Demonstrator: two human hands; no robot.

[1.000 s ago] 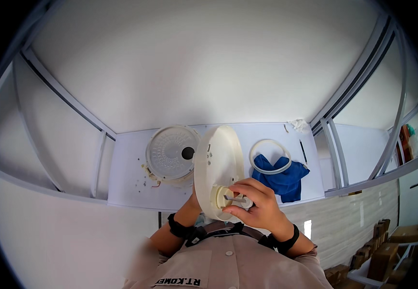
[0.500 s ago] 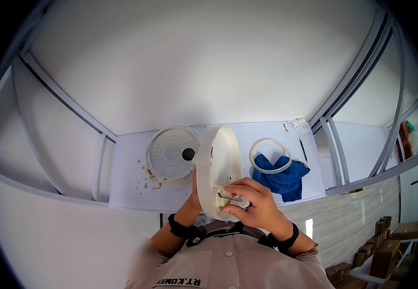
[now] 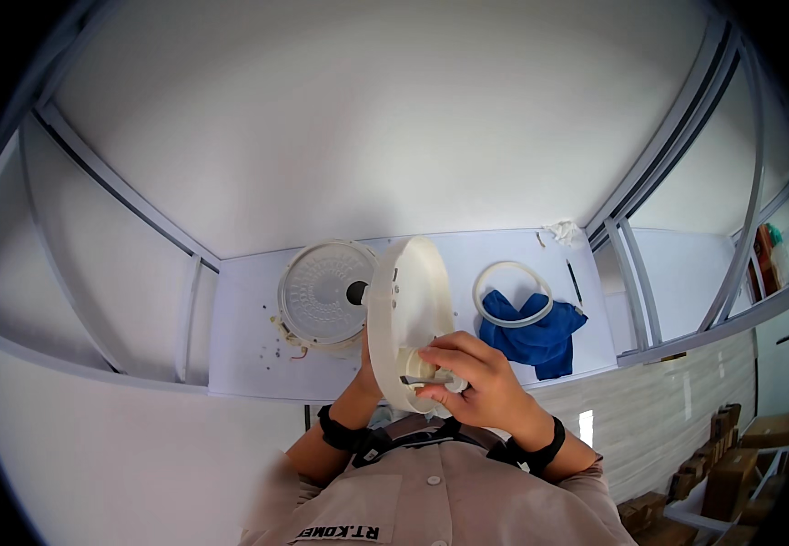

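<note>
We find a person at a white table (image 3: pixel 240 364), holding a cream round cover (image 3: pixel 410 314) up on edge in front of the chest, its rim turned toward the camera so that we see it nearly side-on. The cover is lifted clear of the table, between the two hands.

The left hand (image 3: pixel 364 364) is mostly hidden behind the cover; we see only the wrist and the heel of the hand against the cover's lower back edge. It props the piece from behind, but whether its fingers are curled round the rim we cannot tell.

The right hand (image 3: pixel 469 373) is at the cover's lower front face. Its fingers are drawn together round a small pale knob (image 3: pixel 426 373) that sits at the middle of that face — thumb below, fingers over the top, pinched on it. Both wrists carry black bands.

On the table, just to the left of the raised cover, lies a round vented disc (image 3: pixel 322 293) with a dark hole near its middle, flat on the surface. Small loose bits (image 3: pixel 278 341) are scattered beside its lower left edge. To the right of the cover lies a blue cloth (image 3: pixel 536 337), bunched, with a white ring (image 3: pixel 511 293) resting partly on it. Further right, a thin dark stick (image 3: pixel 576 282) lies on the table, and a crumpled white scrap (image 3: pixel 560 230) sits at the far edge.
</note>
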